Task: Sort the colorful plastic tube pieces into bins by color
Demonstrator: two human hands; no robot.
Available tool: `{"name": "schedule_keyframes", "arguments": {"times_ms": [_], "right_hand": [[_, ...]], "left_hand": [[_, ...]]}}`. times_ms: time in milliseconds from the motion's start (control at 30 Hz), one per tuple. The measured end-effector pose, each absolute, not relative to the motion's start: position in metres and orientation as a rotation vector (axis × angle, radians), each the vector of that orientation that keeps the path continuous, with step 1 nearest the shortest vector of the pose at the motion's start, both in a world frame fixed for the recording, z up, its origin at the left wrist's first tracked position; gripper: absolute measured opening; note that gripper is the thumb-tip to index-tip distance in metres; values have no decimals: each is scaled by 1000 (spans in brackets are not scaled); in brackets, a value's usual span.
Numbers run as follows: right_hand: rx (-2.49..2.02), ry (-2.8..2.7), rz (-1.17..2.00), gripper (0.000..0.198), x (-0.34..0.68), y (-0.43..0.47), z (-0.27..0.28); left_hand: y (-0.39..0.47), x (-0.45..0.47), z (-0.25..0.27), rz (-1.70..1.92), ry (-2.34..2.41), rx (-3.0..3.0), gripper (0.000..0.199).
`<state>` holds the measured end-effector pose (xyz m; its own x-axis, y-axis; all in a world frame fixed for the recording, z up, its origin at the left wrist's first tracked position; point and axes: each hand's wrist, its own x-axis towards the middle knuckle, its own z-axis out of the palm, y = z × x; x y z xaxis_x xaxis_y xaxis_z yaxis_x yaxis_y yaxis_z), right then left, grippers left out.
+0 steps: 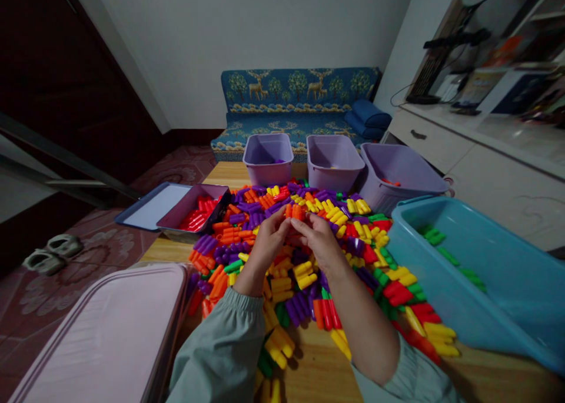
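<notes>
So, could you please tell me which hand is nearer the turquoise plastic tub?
Right: the right hand is to the left of the turquoise plastic tub; the left hand is farther left.

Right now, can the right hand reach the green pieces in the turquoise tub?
Probably yes, once the right hand releases its orange pieces: the turquoise tub is open and nothing covers the green pieces.

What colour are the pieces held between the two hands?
The held pieces are orange, seen best in the head view.
</notes>
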<state>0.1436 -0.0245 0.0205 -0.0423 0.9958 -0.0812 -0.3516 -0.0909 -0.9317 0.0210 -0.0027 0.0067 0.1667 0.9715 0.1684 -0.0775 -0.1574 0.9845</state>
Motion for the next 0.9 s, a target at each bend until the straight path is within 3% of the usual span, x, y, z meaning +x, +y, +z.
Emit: {"name": "schedule_keyframes", "arguments": {"times_ms": [167, 433, 733, 900], "right_hand": [[-1089, -952, 1419, 37, 151, -22, 21], [-1244, -1084, 1363, 35, 167, -19, 25], [-1137, -784, 1305, 23, 186, -15, 33], [-905, -402, 1125, 13, 206, -2, 48]], "left_hand": [[-2, 18, 7, 1162, 910, 1240, 65], [-4, 18, 11, 1154, 953, 1255, 66], [-5, 18, 8, 1118, 1056, 1268, 65], [-3, 18, 5, 1098, 1090, 1277, 59]]}}
